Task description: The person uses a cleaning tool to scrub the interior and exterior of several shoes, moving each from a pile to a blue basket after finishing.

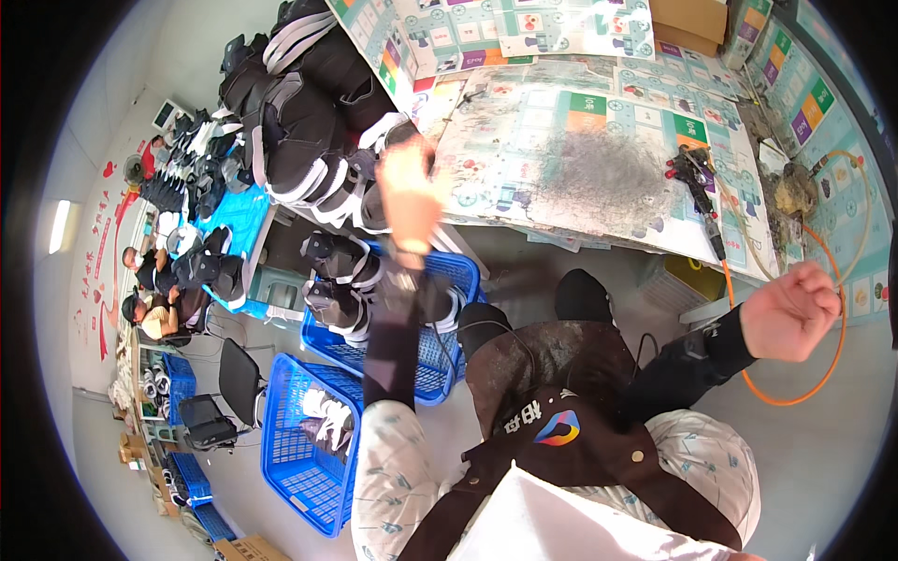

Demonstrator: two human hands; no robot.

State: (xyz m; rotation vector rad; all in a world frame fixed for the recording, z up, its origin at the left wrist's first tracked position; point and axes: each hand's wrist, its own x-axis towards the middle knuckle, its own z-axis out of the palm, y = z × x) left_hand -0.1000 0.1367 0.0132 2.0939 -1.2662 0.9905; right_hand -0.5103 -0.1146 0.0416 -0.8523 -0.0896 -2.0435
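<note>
We see the left hand (412, 192) only as a blur at the table's (524, 206) left edge, and cannot tell whether it touches the shoes (323, 182) there. Its forearm (391, 346) hides part of a blue basket (432, 388). Near the table's far right corner, our view's upper edge crops a cardboard box (690, 23).

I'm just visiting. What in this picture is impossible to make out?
All in the head view:
- Left hand: blurred, so whether it grips the nearby shoe is unclear.
- Right hand: it is curled, hiding some of its inside.
- Upper basket: the left sleeve and shoes piled inside hide its bottom.
- Seated people: too small to tell what their hands do.
- White cloth: cut off by the lower edge.
</note>
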